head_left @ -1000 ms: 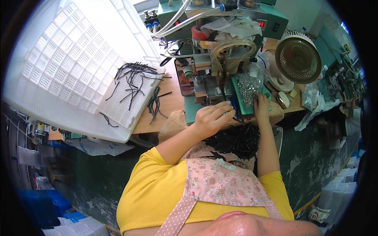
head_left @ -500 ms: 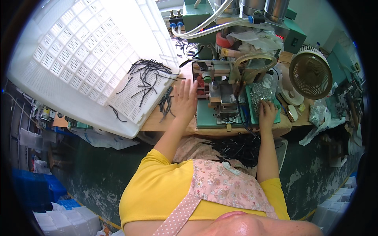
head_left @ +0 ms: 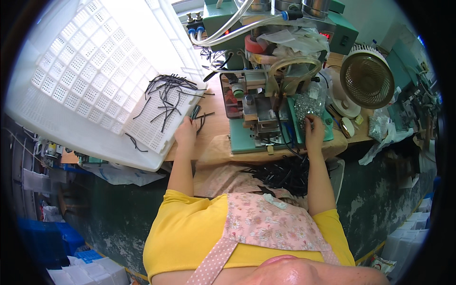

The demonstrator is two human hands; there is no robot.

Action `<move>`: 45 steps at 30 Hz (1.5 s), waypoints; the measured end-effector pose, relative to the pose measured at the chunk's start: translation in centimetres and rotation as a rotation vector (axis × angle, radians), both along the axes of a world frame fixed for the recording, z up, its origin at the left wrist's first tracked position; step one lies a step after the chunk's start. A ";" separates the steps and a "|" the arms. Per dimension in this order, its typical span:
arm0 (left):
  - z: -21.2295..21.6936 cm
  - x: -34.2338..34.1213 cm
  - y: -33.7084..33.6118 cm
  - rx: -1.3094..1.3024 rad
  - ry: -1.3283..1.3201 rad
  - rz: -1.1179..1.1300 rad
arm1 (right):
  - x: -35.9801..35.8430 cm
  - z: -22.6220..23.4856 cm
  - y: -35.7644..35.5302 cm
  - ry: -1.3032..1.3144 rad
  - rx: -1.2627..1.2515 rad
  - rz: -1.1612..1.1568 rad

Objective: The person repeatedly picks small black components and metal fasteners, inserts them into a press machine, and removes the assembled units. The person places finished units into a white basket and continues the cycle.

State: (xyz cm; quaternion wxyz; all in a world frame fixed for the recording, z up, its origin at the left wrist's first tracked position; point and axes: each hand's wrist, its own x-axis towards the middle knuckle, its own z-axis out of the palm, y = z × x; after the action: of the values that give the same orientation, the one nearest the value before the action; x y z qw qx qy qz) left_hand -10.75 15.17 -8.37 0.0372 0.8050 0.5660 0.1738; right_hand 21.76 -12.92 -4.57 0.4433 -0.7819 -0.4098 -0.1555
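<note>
On the wooden tabletop beside the white basket, my left hand (head_left: 185, 133) has its fingers closed on a few thin black strips (head_left: 195, 112). Other black strips (head_left: 203, 122) lie just right of those fingers. My right hand (head_left: 314, 134) is at the near edge of a clear bag of small shiny metal pieces (head_left: 308, 105), set in a green tray (head_left: 328, 131). Its fingers are pinched together, and what they hold is too small to make out. Between my hands stands a green-based bench machine (head_left: 244, 138) with metal blocks and a clear hose.
A large white perforated basket (head_left: 156, 159) stands tilted at left, with a pile of black strips (head_left: 166, 88) inside. A round fan (head_left: 368, 80) stands at right. More black strips (head_left: 280, 175) fill my lap area. Air hoses (head_left: 228, 33) cross above the machine.
My left hand has moved from beside the machine, where it was spread flat, left to the strips by the basket and closed. The right hand has stayed at the bag. The view has shifted slightly.
</note>
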 end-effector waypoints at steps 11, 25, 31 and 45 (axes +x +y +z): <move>8.0 4.1 -3.5 -0.042 -1.091 -0.310 | -6.4 8.6 3.6 0.243 0.107 0.307; 13.1 12.0 -16.4 0.569 -0.754 -1.159 | -6.8 9.3 4.0 0.330 0.159 0.340; 11.7 13.1 -15.7 0.618 -0.755 -1.200 | 1.2 5.6 -0.7 0.141 0.222 -0.012; 9.8 11.6 -17.1 0.425 -0.847 -1.087 | 3.3 -1.7 -2.0 -0.039 -0.208 -0.010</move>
State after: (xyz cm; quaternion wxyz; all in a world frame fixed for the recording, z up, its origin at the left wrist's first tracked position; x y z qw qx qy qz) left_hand 0.84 -1.90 1.44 0.1772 0.8262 -0.0237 0.5342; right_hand 25.05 -14.91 -6.25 0.3509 -0.8226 -0.4283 -0.1294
